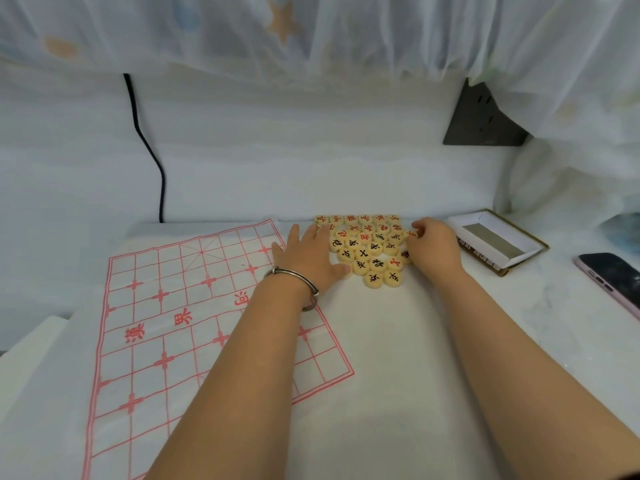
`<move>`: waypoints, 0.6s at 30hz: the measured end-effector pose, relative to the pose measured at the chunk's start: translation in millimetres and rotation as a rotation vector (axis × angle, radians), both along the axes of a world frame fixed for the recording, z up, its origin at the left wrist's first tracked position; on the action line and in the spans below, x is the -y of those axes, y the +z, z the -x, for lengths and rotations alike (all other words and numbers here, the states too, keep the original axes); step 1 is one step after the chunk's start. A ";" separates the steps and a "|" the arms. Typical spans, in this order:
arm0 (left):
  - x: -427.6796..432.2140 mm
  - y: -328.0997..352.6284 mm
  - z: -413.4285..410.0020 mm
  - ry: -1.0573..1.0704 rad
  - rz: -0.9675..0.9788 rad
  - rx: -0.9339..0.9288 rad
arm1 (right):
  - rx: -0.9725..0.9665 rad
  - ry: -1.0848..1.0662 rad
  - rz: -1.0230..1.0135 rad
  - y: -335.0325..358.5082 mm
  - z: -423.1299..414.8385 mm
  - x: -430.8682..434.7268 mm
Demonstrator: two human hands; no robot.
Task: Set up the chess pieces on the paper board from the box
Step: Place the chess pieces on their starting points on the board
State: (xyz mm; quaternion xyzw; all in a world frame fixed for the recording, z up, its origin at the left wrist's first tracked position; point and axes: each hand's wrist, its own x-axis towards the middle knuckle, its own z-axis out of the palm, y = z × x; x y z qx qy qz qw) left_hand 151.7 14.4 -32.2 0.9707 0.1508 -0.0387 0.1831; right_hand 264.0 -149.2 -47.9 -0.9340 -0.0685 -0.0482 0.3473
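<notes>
Several round cream chess pieces (367, 244) with red or black characters lie packed flat in a cluster on the white table, right of the paper board (180, 317). The board is white with a red grid and carries no pieces. My left hand (304, 254), a metal bracelet on its wrist, lies flat with fingers spread against the cluster's left edge. Against the right edge rests my right hand (434, 245), fingers curled, fingertips touching a piece with a red character; whether it grips that piece is unclear. The open box (498, 242) sits further right, with nothing in its white tray.
A phone (614, 278) lies face down near the right edge. A black cable (152, 157) runs down the wall behind the board. A dark socket panel (483, 119) is on the wall at the back right. A sheer curtain hangs above.
</notes>
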 end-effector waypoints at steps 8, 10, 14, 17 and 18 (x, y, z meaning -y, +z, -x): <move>-2.3 1.2 0.3 -0.050 0.032 -0.004 | -0.064 -0.046 0.068 7.1 -2.6 -2.2; -4.3 -0.1 0.1 -0.069 0.024 -0.002 | -0.079 -0.048 0.081 8.8 -2.4 -3.1; -7.1 -0.9 1.0 -0.072 -0.013 0.007 | -0.105 -0.028 0.063 11.4 -2.6 -2.9; -6.6 0.1 2.0 -0.054 -0.051 -0.045 | -0.138 -0.003 0.029 10.8 -3.7 -1.9; -6.3 0.0 1.7 -0.053 -0.055 -0.056 | -0.147 0.002 0.022 9.7 -5.4 -1.4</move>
